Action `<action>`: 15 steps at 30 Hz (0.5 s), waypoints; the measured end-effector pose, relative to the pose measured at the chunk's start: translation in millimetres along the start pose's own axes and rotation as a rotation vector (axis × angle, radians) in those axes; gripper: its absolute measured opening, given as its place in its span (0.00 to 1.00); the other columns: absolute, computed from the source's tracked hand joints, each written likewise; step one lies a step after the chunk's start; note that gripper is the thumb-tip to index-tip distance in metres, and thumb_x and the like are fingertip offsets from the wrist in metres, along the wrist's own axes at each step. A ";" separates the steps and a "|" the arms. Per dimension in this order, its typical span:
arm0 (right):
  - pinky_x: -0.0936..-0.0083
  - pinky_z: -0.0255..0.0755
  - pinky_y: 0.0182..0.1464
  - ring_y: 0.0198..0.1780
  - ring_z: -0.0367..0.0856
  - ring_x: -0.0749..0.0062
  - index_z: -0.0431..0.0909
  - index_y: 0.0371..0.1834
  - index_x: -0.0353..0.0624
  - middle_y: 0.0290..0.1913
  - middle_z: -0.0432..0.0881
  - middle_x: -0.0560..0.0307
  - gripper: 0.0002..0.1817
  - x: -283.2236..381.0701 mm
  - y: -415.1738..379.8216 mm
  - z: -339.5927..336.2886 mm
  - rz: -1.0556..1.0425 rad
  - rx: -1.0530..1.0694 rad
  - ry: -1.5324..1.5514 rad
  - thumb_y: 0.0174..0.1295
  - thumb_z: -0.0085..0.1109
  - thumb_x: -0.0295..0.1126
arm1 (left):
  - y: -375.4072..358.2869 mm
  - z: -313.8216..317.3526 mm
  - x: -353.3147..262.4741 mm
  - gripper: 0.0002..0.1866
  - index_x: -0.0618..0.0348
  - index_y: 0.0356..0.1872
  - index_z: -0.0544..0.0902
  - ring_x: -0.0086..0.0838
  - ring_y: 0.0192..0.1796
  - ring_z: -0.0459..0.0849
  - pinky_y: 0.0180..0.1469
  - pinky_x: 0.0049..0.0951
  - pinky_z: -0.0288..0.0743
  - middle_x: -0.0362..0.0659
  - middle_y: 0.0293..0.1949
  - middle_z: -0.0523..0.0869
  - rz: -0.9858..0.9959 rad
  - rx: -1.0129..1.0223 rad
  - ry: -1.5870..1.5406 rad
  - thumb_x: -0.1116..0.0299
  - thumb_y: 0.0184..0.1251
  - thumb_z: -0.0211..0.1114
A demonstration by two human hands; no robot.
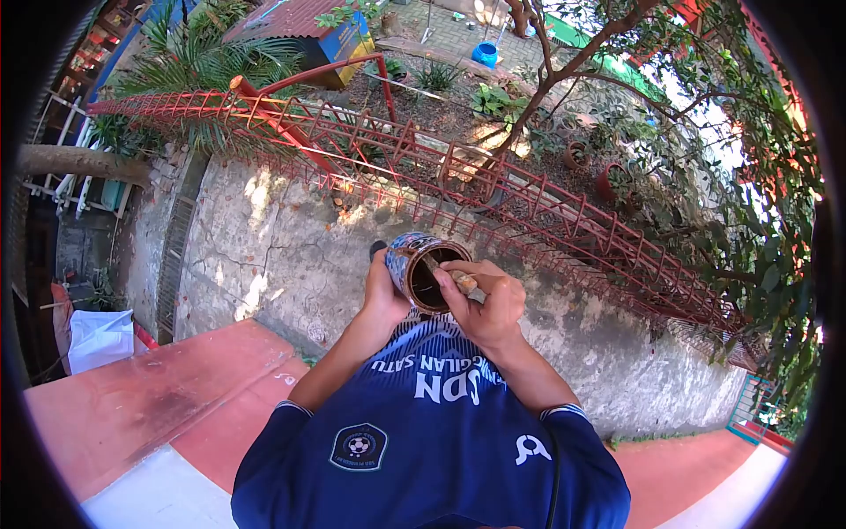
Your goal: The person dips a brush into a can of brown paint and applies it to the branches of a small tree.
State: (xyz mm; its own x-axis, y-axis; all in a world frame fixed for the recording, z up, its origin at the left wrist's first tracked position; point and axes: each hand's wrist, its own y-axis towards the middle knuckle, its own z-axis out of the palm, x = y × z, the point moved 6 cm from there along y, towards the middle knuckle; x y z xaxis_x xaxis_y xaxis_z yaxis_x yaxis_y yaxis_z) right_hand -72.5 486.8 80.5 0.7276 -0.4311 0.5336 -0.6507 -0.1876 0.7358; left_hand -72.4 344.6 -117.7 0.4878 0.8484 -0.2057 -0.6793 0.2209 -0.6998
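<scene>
My left hand (382,295) is wrapped around the side of a paint can (403,260) with a blue patterned outside. The can is tilted so that its open mouth faces up toward me, and brown paint coats the rim and inside. In my right hand (495,304), the fingers are closed around the pale handle of a paintbrush (467,281). A greyish part of the brush reaches over the rim into the can; its bristles cannot be made out. Both hands are in front of my dark blue shirt (423,441).
A long red metal lattice frame (529,198) runs across a grey concrete strip (291,238). Beyond it are plants, a tree (538,97) and a blue bucket (485,55). Red ledges (167,379) lie near me, with a white sack (100,340) at the left.
</scene>
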 end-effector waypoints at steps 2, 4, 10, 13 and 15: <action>0.74 0.76 0.24 0.28 0.88 0.63 0.65 0.43 0.33 0.33 0.89 0.42 0.22 0.5 -0.2 -1.1 0.008 0.001 0.002 0.59 0.75 0.22 | -1.2 -0.3 -0.5 0.30 0.66 0.59 0.79 0.51 0.58 0.84 0.64 0.52 0.78 0.59 0.56 0.85 0.006 -0.014 -0.009 0.53 0.75 0.38; 0.75 0.76 0.25 0.28 0.88 0.63 0.64 0.44 0.33 0.33 0.89 0.42 0.23 -0.5 -1.0 -2.2 0.011 -0.015 0.015 0.60 0.74 0.22 | -5.2 1.7 -1.2 0.30 0.66 0.59 0.79 0.51 0.58 0.84 0.64 0.53 0.79 0.58 0.56 0.85 0.006 -0.026 -0.008 0.53 0.75 0.37; 0.75 0.75 0.22 0.26 0.87 0.65 0.68 0.38 0.35 0.33 0.89 0.46 0.21 -4.9 -7.7 -2.7 0.044 -0.089 0.028 0.57 0.77 0.26 | -7.0 -1.1 -2.4 0.30 0.65 0.60 0.79 0.50 0.58 0.85 0.64 0.53 0.79 0.58 0.56 0.85 0.031 -0.012 -0.012 0.53 0.75 0.37; 0.77 0.75 0.24 0.26 0.87 0.66 0.67 0.38 0.34 0.33 0.89 0.46 0.21 -9.8 -13.8 -2.8 0.091 -0.094 0.042 0.58 0.77 0.26 | -10.2 0.1 -1.8 0.31 0.65 0.60 0.79 0.50 0.59 0.84 0.65 0.53 0.78 0.57 0.56 0.85 0.016 -0.041 -0.024 0.53 0.75 0.38; 0.78 0.76 0.25 0.28 0.88 0.68 0.66 0.38 0.35 0.33 0.89 0.45 0.21 -9.5 -13.8 -7.4 0.255 -0.068 0.048 0.61 0.75 0.25 | -15.4 5.9 -2.8 0.31 0.65 0.61 0.79 0.49 0.59 0.84 0.66 0.53 0.77 0.57 0.56 0.85 0.009 -0.055 -0.030 0.52 0.75 0.38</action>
State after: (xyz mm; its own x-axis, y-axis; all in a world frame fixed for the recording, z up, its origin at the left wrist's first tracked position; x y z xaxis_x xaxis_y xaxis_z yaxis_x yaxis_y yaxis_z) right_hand -68.8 499.9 68.4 0.5523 -0.4144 0.7234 -0.7997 -0.0181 0.6002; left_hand -66.6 341.6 -102.3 0.4648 0.8644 -0.1918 -0.6516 0.1873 -0.7351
